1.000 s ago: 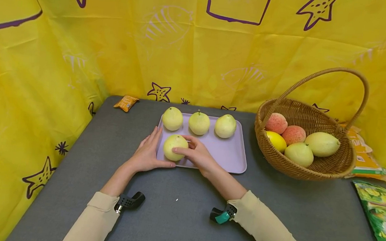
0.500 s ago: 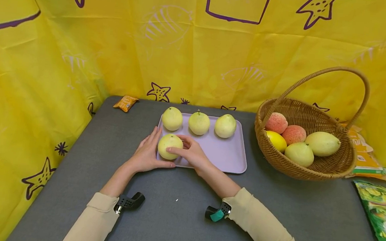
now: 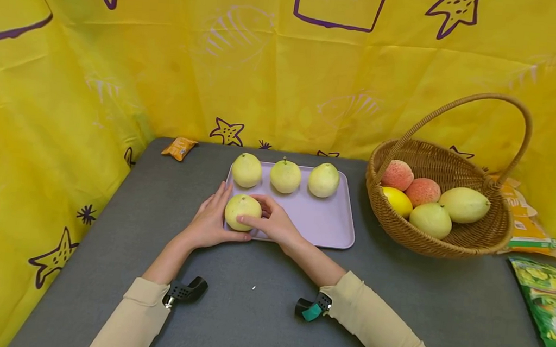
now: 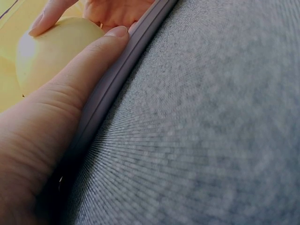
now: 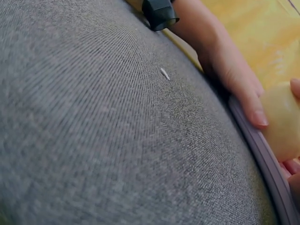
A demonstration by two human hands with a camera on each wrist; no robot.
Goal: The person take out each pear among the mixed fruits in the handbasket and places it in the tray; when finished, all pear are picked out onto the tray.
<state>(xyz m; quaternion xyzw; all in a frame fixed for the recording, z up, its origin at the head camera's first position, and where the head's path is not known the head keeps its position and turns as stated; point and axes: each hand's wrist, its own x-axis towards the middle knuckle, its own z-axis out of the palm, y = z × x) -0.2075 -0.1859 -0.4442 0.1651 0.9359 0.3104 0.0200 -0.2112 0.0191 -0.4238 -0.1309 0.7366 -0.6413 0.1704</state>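
In the head view, a pale lilac tray (image 3: 320,220) bears several round yellow-green fruits. My right hand (image 3: 278,223) holds one round yellow-green fruit (image 3: 241,209) at the tray's front left corner, its thumb on the near side and fingers behind. My left hand (image 3: 210,222) lies along that corner, fingers straight up the left edge and thumb along the front rim. The left wrist view shows the left thumb (image 4: 89,65) against the tray rim (image 4: 105,93) beside the held fruit (image 4: 51,51). Three similar fruits, among them one with a stem (image 3: 285,177), stand in a row at the back.
To the right stands a wicker basket (image 3: 429,248) with a tall handle, holding peach-like, yellow and pale green fruits. Orange packaging (image 3: 524,225) and a green bag (image 3: 549,309) lie at the far right. A small orange packet (image 3: 179,148) lies back left, near the yellow cloth.
My right hand has moved the held fruit left, closer to the left hand in the tray's front corner. The left hand has stayed at the tray's edge.
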